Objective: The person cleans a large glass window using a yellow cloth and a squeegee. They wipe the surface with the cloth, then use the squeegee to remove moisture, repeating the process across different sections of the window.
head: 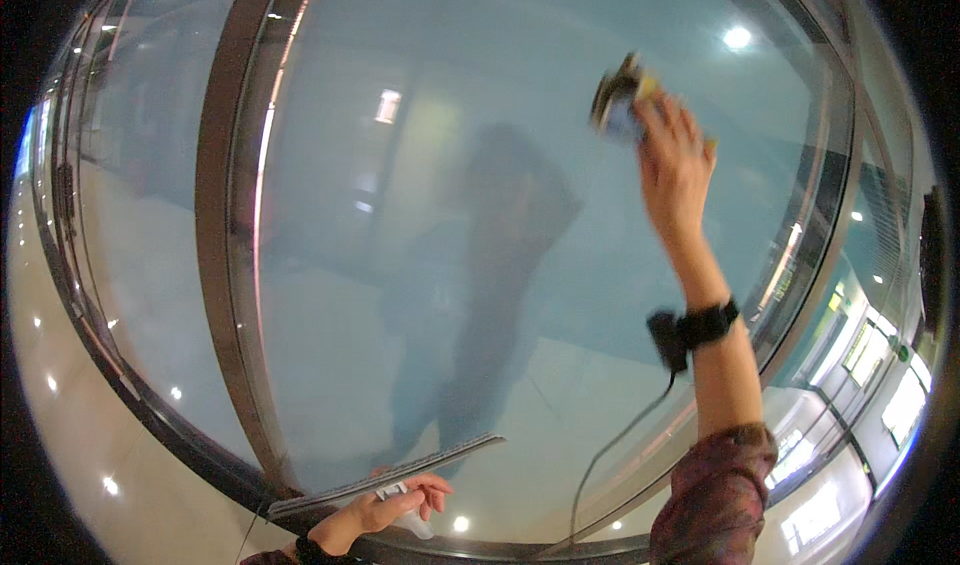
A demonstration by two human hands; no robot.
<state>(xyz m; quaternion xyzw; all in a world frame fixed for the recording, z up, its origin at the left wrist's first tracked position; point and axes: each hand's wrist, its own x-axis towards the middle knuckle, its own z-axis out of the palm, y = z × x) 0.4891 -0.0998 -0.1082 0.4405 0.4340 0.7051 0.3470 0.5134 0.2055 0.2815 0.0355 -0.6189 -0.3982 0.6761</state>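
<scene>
My right hand [673, 145] is raised against a large glass pane [450, 280], gripping a cleaning pad or folded cloth [619, 98]. That thing has dark, yellow and pale bluish parts, too blurred to name more exactly. Low in the view, my left hand [401, 503] is closed around the white handle [417, 523] of a window squeegee [390, 476]. The squeegee's long blade slants up to the right in front of the glass. A dim reflection of a person shows in the pane.
Dark metal frames [217, 190] border the pane at the left and right. A black band with a small device [667, 338] sits on my right wrist, and its cable [600, 456] hangs down. A shiny tiled floor [82, 415] lies at lower left.
</scene>
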